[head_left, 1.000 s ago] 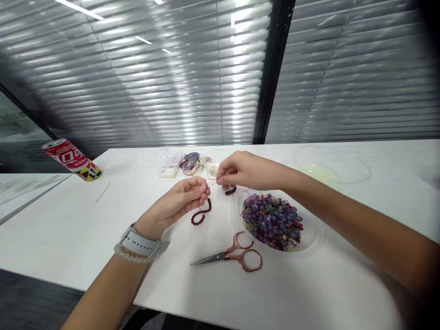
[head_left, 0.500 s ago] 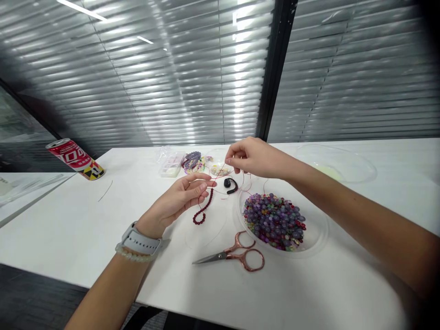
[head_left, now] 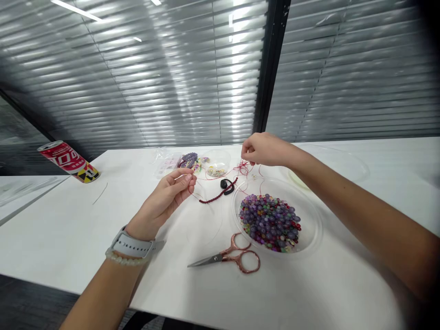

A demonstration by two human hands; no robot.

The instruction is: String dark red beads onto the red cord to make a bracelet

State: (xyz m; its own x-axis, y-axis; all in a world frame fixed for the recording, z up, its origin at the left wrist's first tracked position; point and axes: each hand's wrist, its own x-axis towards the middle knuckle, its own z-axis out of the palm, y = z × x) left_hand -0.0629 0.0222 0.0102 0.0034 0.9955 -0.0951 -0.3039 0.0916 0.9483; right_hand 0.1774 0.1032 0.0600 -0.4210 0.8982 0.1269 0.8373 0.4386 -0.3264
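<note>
Near the center of the frame, we see the left hand (head_left: 165,197) with its grip closed, thumb and forefinger pinched on the red thread (head_left: 242,168) that leads off to a string of dark red beads (head_left: 213,199). The string slants up to the right between the two hands, its lower end near the left fingers, its upper end near the tangled part of the thread. Right of center, the right hand (head_left: 264,149) is above that tangle, its grip also drawn together, with thread at the fingertips; we cannot tell how many strands it has.

Beside the string, we find a black ear-hook device (head_left: 227,186), which the beads cross in our view. Lower right of center, a clear round tray (head_left: 318,231) holds a heap of mixed beads (head_left: 270,222), mostly purple. Just below, at bottom center, scissors (head_left: 216,258) lie on the white counter (head_left: 165,284), blades spread only slightly, if at all, with copper-colored handles.

Behind the hands, we notice a small clear dish (head_left: 225,160) with tiny beads, and to its left a purple beaded bracelet (head_left: 188,160). At the left, a red can (head_left: 68,161) appears tilted. On the left wrist, we see a pale watch band (head_left: 135,245).
</note>
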